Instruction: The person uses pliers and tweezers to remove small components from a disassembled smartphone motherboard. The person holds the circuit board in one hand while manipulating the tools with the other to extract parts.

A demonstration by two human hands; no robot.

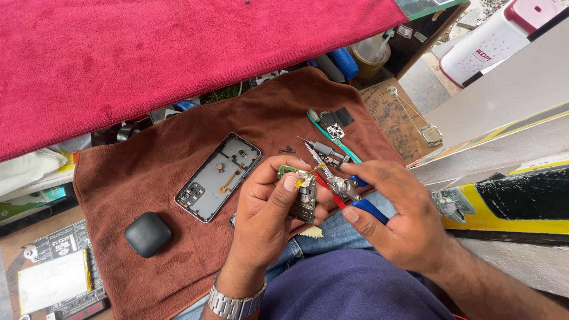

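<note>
Over my lap, at the near edge of the brown cloth, my left hand is closed around a small green circuit board, thumb pressed across its top face and fingers curled behind it. My right hand is wrapped narrow around the blue handles of a pair of small pliers, whose tips point left and meet the board near a yellowish bit of flex at its upper edge; whether the tips already pinch that flex I cannot tell, since my thumb covers part of it. To do this well, I judge I should keep the board braced firmly in the left hand, squeeze the handles lightly so the thin flex does not tear, and pull along its own line rather than twisting. Resting my right wrist on my knee would steady the tips. Left of my hands the opened phone shell lies face-up on the cloth, with a dark rounded case nearer and further left. Just beyond the pliers lie a small screwdriver and a teal tool, near enough to knock with my knuckles.
</note>
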